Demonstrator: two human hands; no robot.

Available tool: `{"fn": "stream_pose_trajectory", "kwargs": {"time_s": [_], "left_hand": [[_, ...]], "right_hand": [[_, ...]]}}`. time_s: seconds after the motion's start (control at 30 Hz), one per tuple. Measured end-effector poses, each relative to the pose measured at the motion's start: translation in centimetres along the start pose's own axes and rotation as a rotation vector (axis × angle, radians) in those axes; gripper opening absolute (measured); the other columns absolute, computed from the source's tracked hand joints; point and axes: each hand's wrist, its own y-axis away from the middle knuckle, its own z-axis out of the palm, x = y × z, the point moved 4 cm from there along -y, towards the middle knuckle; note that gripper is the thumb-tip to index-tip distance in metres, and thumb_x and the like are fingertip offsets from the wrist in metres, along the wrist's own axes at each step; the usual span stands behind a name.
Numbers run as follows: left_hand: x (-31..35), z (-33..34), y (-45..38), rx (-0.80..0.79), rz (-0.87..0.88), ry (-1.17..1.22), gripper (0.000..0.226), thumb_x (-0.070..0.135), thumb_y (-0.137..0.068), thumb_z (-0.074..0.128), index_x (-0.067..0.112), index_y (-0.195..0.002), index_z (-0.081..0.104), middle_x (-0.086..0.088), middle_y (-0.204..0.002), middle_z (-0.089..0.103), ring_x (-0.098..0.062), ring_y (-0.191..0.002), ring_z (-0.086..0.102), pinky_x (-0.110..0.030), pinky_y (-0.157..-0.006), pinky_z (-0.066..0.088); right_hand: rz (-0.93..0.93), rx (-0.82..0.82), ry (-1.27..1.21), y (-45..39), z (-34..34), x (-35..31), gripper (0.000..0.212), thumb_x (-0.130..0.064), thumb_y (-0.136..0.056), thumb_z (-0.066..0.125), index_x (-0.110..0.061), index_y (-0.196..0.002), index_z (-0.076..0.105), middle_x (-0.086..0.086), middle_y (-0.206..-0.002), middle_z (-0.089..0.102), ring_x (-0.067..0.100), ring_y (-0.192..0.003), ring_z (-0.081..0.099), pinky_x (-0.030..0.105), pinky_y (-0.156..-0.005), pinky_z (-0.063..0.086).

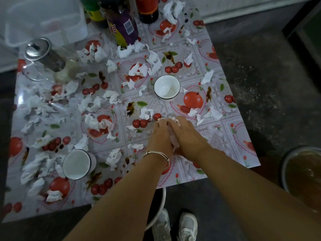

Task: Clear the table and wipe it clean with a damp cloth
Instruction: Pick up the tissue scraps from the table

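While scraps litter the table (231,145), left hand (160,134) and right hand (186,134) are cupping together, bunching tissue pieces (174,141) for one-trip removal.

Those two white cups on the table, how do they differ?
The far cup stands near the table's middle, just beyond the hands; the near cup sits by the front edge, to their left. The far cup looks empty, showing its bare inside; the near cup seems filled with a flat whitish surface, perhaps liquid. Both are white, dark-rimmed, upright, amid torn tissue.
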Motion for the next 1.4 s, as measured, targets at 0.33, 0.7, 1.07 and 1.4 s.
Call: {"fn": "stream_pose_trajectory", "kwargs": {"time_s": [0.33,0.7,1.07,1.4], "left_hand": [[-0.8,-0.4,1.0,0.119,-0.009,0.352,0.037,0.0,-0.083,0.051,0.012,-0.116,0.04,-0.008,-0.1,0.055,-0.024,-0.092,0.055,-0.03,-0.073,0.045],[-6.1,-2.5,1.1,0.192,-0.338,-0.23,0.084,-0.004,-0.077,0.06,0.029,-0.14,0.015,-0.004,-0.142,0.02,-0.029,-0.126,0.029,-0.041,-0.099,0.039],[-6.3,-3.8,-1.3,0.161,-0.278,-0.043,0.041,-0.012,-0.081,0.051,0.004,-0.117,0.043,-0.014,-0.128,0.038,-0.032,-0.101,0.055,-0.032,-0.079,0.042],[-3.7,-3.4,-3.9,0.105,-0.107,-0.011,0.073,-0.012,-0.077,0.056,0.026,-0.135,0.032,-0.009,-0.131,0.025,-0.02,-0.083,0.044,-0.031,-0.082,0.045]], "right_hand": [[0.113,0.074,0.092,-1.0,0.2,-0.8,0.033,-0.006,-0.09,0.049,-0.009,-0.123,0.048,0.012,-0.122,0.042,0.03,-0.104,0.053,0.037,-0.083,0.045],[0.164,0.078,0.192,-0.9,-0.2,-0.6,0.044,0.007,-0.087,0.047,-0.006,-0.129,0.042,0.014,-0.126,0.045,0.031,-0.109,0.053,0.035,-0.081,0.043],[0.161,0.093,0.219,-1.5,-0.5,-0.8,0.043,0.008,-0.087,0.044,-0.007,-0.128,0.042,0.014,-0.127,0.041,0.031,-0.102,0.055,0.035,-0.074,0.044],[0.238,0.095,0.181,0.1,-2.6,0.9,0.05,0.004,-0.09,0.045,-0.009,-0.137,0.036,0.007,-0.156,0.009,0.029,-0.118,0.048,0.037,-0.09,0.048]]}}
